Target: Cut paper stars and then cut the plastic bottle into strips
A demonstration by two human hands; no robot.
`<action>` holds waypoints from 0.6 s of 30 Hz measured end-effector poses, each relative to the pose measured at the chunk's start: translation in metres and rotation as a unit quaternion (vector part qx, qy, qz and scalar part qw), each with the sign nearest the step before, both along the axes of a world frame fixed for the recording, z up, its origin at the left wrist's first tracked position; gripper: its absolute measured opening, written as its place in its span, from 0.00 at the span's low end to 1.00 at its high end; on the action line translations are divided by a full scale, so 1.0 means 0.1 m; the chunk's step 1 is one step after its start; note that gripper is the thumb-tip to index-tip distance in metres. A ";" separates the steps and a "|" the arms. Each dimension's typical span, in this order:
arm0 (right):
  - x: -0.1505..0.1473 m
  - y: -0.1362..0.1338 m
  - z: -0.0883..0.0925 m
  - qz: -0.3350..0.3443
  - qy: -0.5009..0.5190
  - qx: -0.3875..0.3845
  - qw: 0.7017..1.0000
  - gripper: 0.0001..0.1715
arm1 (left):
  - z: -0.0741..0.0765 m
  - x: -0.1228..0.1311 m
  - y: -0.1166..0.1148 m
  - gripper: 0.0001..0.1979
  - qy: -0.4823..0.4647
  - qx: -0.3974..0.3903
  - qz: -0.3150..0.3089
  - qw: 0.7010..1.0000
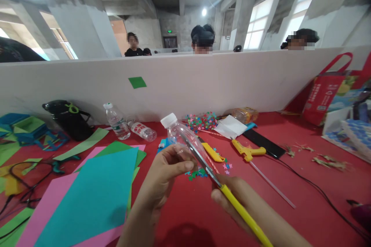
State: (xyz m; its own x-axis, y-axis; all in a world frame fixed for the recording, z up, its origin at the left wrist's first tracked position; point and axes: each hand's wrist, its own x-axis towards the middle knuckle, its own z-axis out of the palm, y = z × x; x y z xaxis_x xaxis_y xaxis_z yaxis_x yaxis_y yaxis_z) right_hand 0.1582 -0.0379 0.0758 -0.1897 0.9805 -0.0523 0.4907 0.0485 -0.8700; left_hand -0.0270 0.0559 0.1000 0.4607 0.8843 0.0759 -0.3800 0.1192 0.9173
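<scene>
My left hand [169,166] pinches a clear plastic bottle [174,133] with a white cap, tilted with the cap up and to the left. My right hand [232,191] is closed on scissors [242,212] with yellow handles. Their metal blades run up along the clear plastic and overlap it; whether they lie inside or in front of it I cannot tell. The bottle's lower end is hard to make out. Below and behind it, star-shaped sequins [199,173] and a yellow utility knife [213,152] lie on the red tabletop [188,208].
Coloured paper sheets [95,189] cover the left side. Two more bottles and a black flask [68,119] stand or lie by the white partition [174,85]. To the right are a yellow glue gun [247,151] with its cord, a black phone [265,142] and a red bag [326,96]. People are beyond the partition.
</scene>
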 end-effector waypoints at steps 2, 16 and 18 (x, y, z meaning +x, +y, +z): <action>0.00 0.00 0.04 -0.006 -0.001 -0.008 1.000 0.32 | 0.02 0.03 -0.02 0.10 -0.007 -0.006 -0.009 1.000; 0.04 -0.01 0.15 0.011 0.018 0.010 1.000 0.25 | 0.06 0.00 -0.03 0.10 0.040 -0.001 -0.001 0.999; 0.04 -0.02 0.16 0.008 0.022 0.017 1.000 0.25 | 0.05 0.01 -0.03 0.10 0.042 -0.003 -0.016 0.999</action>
